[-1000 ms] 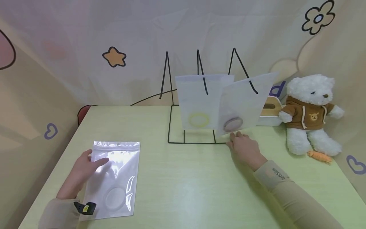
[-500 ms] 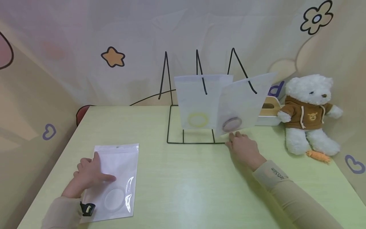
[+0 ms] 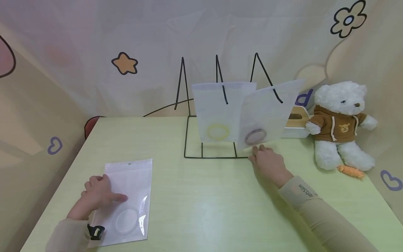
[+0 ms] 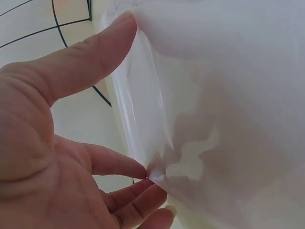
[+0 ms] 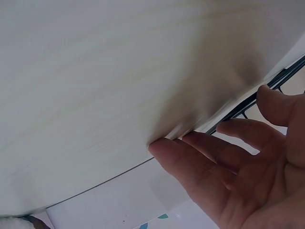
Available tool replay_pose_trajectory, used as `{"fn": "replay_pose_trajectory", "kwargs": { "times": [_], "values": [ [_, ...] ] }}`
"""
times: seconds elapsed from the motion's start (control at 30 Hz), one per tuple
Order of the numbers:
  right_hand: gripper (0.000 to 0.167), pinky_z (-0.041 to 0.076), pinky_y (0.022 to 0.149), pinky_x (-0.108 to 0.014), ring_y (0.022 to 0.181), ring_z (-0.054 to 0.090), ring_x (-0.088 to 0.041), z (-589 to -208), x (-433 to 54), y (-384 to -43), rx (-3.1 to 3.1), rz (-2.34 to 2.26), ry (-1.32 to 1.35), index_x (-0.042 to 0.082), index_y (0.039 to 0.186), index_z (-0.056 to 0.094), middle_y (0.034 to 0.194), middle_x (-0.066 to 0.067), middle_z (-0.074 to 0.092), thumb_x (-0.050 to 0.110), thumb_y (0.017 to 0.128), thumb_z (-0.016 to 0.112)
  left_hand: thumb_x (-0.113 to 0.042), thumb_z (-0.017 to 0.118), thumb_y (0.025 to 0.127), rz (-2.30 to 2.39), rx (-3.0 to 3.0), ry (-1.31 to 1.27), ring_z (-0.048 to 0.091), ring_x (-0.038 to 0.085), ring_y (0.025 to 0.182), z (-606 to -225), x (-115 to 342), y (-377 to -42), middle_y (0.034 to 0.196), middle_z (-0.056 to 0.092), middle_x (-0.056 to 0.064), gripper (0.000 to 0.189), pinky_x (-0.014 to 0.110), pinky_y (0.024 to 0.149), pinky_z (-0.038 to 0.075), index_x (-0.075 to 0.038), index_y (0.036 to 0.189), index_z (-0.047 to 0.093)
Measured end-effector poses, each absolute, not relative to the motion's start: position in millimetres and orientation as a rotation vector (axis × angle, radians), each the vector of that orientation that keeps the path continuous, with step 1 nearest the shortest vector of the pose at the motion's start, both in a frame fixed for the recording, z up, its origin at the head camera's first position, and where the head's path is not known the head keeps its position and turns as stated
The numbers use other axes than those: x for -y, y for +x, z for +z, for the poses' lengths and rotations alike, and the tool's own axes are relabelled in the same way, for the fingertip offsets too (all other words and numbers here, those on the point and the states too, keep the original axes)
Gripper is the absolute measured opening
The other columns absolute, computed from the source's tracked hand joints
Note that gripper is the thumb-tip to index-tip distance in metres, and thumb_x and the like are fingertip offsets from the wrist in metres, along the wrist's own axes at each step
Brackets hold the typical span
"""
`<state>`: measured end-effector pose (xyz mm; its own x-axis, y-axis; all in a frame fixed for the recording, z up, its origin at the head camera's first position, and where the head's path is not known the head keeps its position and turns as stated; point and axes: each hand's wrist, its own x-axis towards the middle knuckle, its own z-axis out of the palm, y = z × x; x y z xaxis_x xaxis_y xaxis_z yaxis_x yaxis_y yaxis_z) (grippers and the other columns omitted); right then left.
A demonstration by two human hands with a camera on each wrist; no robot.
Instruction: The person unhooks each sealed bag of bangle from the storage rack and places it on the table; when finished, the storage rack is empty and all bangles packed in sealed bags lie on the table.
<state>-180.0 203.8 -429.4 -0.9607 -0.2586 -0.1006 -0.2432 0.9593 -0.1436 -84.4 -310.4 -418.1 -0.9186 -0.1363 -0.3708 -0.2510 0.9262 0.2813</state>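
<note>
A clear-and-white zip bag [image 3: 135, 182] with a round ring showing in it lies on the table at the left. My left hand [image 3: 97, 192] rests at its left side, thumb stretched over the bag, fingertips at the edge; the left wrist view shows small creases in the film [image 4: 159, 164] by them. At the wire rack's front right, my right hand [image 3: 269, 162] rests with fingertips on the table and thumb close by the black base wire [image 5: 248, 102]. Two white bags hang from the rack's hooks: one with a yellow ring [image 3: 218, 132], one with a mauve ring [image 3: 255, 137].
The black wire rack [image 3: 217, 158] stands at the back, its left hook [image 3: 179, 84] bare. Behind the right-hand bag is a white box with a wooden handle [image 3: 297, 122]. A white teddy bear [image 3: 341, 126] sits at the right, an orange toy [image 3: 351, 172] at its feet.
My left hand has moved right and down onto the bag, its thumb now lower. The bag's top edge has shifted slightly towards me and lost most of its glare. My right hand stays put.
</note>
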Motion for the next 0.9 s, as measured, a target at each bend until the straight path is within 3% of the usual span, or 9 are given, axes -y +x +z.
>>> {"fn": "replay_pose_trajectory", "kwargs": {
  "times": [0.27, 0.4, 0.57, 0.7, 0.9],
  "values": [
    [0.051, 0.050, 0.070, -0.064, 0.116, 0.051, -0.047, -427.5, -202.3, -178.8, -3.009, -0.206, -0.398, -0.002, 0.141, 0.046, 0.137, -0.028, 0.048, 0.032, 0.102, 0.047, -0.056, 0.082, 0.065, 0.486, -2.742, -0.303, 0.027, 0.058, 0.106, -416.4, 313.1, -81.4, 0.121, 0.025, 0.047, 0.115, 0.067, 0.085, 0.032, 0.024, 0.127, 0.027],
    [0.051, 0.050, 0.069, -0.064, 0.116, 0.051, -0.046, -427.1, -202.1, -178.7, -3.016, -0.202, -0.405, -0.002, 0.140, 0.046, 0.136, -0.028, 0.048, 0.032, 0.102, 0.047, -0.053, 0.079, 0.071, 0.591, -2.804, -0.329, 0.023, 0.060, 0.111, -406.1, 310.5, -82.2, 0.126, 0.021, 0.046, 0.111, 0.070, 0.085, 0.030, 0.019, 0.135, 0.025],
    [0.050, 0.050, 0.068, -0.064, 0.114, 0.052, -0.046, -426.7, -202.3, -178.9, -3.019, -0.211, -0.410, -0.002, 0.140, 0.047, 0.133, -0.028, 0.050, 0.031, 0.102, 0.047, -0.045, 0.074, 0.081, 0.810, -2.887, -0.352, 0.017, 0.062, 0.123, -384.4, 296.9, -90.4, 0.137, 0.016, 0.045, 0.109, 0.073, 0.090, 0.027, 0.014, 0.147, 0.012],
    [0.051, 0.050, 0.069, -0.063, 0.114, 0.052, -0.047, -426.6, -202.2, -178.8, -3.012, -0.227, -0.404, -0.003, 0.140, 0.046, 0.132, -0.028, 0.050, 0.031, 0.102, 0.047, -0.039, 0.069, 0.088, 1.072, -2.891, -0.293, 0.020, 0.055, 0.128, -362.3, 273.4, -100.4, 0.141, 0.021, 0.038, 0.098, 0.067, 0.095, 0.032, 0.009, 0.150, 0.011],
    [0.051, 0.050, 0.073, -0.064, 0.116, 0.050, -0.049, -425.7, -201.3, -178.2, -3.009, -0.232, -0.399, -0.004, 0.140, 0.045, 0.136, -0.031, 0.047, 0.030, 0.102, 0.047, -0.035, 0.062, 0.094, 1.460, -2.807, -0.159, 0.031, 0.039, 0.131, -337.3, 226.1, -121.0, 0.144, 0.031, 0.024, 0.080, 0.054, 0.102, 0.035, 0.001, 0.151, 0.021]
  ]
}}
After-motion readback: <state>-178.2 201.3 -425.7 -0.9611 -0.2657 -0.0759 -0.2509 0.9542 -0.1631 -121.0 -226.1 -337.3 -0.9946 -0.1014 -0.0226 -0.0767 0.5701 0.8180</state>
